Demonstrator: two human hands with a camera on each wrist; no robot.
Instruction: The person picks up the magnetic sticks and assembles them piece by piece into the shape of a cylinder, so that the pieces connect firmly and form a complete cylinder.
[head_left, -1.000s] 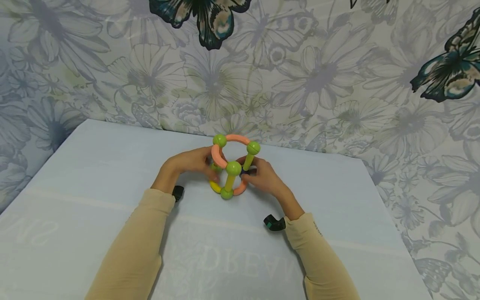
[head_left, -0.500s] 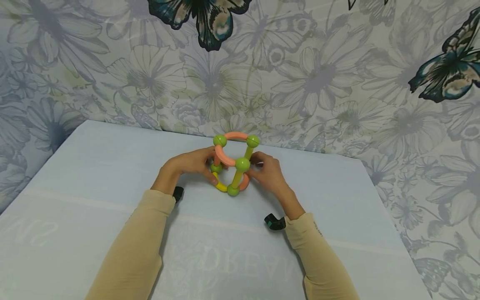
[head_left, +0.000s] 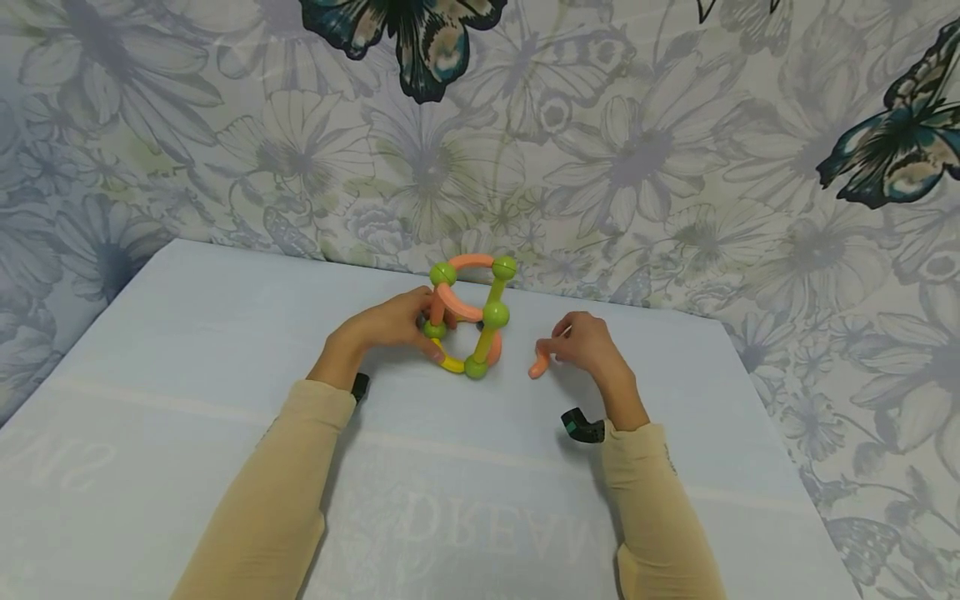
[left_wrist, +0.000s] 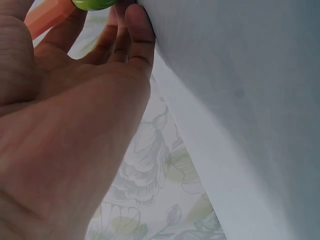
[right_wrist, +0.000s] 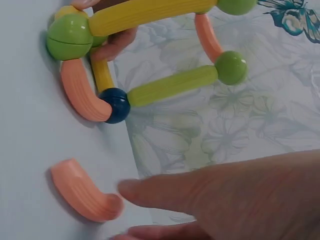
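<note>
A toy frame of magnetic rods and balls [head_left: 491, 342] stands mid-table. It has green balls, one dark blue ball [right_wrist: 114, 105], straight rods and curved orange and yellow rods. My left hand [head_left: 393, 321] grips its left side, thumb by the lower yellow curved rod [head_left: 452, 364] and fingers behind. In the left wrist view a green ball [left_wrist: 94, 4] and orange rod show past the palm. My right hand [head_left: 588, 342] is at a loose curved orange rod [right_wrist: 85, 192] right of the frame. In the right wrist view its fingertips sit slightly apart around the rod's end.
The white table [head_left: 420, 467] carries faint lettering near its front. Its back edge runs along a wall [head_left: 660, 150] papered with flowers and butterflies. A black wrist camera [head_left: 582, 426] sticks out inward from the right sleeve.
My right hand has moved right, away from the frame, bringing the curved orange rod out with it. The frame has turned and shifted slightly back in my left hand.
</note>
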